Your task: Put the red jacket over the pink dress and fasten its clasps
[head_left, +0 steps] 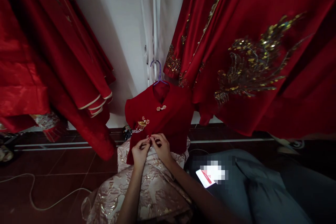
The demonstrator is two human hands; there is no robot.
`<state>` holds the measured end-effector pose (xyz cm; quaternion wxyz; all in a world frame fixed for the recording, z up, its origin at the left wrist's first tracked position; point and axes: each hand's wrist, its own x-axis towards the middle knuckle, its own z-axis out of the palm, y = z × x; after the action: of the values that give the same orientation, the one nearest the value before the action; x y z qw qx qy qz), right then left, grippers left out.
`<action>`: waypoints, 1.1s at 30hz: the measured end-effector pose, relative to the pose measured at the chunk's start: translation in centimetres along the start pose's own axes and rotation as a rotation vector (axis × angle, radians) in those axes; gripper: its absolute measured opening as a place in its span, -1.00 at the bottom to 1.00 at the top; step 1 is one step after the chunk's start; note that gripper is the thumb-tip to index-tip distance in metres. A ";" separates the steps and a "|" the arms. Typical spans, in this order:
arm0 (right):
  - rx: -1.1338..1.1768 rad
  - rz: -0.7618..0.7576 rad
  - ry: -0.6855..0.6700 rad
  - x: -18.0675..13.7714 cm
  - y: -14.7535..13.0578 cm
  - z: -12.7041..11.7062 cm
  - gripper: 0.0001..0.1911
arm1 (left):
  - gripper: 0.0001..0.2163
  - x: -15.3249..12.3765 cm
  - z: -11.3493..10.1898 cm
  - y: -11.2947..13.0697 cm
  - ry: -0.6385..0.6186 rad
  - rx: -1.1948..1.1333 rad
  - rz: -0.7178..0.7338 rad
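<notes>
A small red jacket (pixel 170 115) hangs on a purple hanger (pixel 158 73) above a pale gold brocade skirt (pixel 147 192). It has a pearl clasp (pixel 161 108) at the collar and a gold ornament (pixel 142 124) on the chest. My left hand (pixel 140 152) and my right hand (pixel 160 147) meet at the jacket's lower front edge. Both pinch a small beaded fastening (pixel 150 138) there, fingertips pressed together.
Long red gowns hang at the left (pixel 52 70) and right (pixel 257 49), the right one with gold sequin embroidery. A white wall (pixel 123 35) stands behind. A white cable (pixel 34 196) lies on the dark red floor. A phone (pixel 208 176) rests on grey fabric (pixel 249 189) at the right.
</notes>
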<state>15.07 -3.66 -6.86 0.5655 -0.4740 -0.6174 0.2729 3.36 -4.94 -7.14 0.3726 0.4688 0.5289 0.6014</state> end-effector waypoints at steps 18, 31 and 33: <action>-0.041 0.053 0.315 -0.3 0.6 -0.3 -0.89 | -0.70 0.0 0.3 -1.1 0.190 -0.170 0.070; -0.119 0.007 -0.030 0.1 0.9 -0.3 -0.79 | -0.80 -0.1 0.3 -0.2 -0.014 0.051 0.086; -0.126 -0.001 -0.011 0.0 0.8 -0.3 -0.78 | -0.78 -0.1 0.3 -0.2 0.008 0.055 0.074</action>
<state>15.60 -3.43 -7.49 0.5314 -0.5068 -0.6365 0.2358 3.70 -4.87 -7.37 0.3348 0.4959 0.5289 0.6019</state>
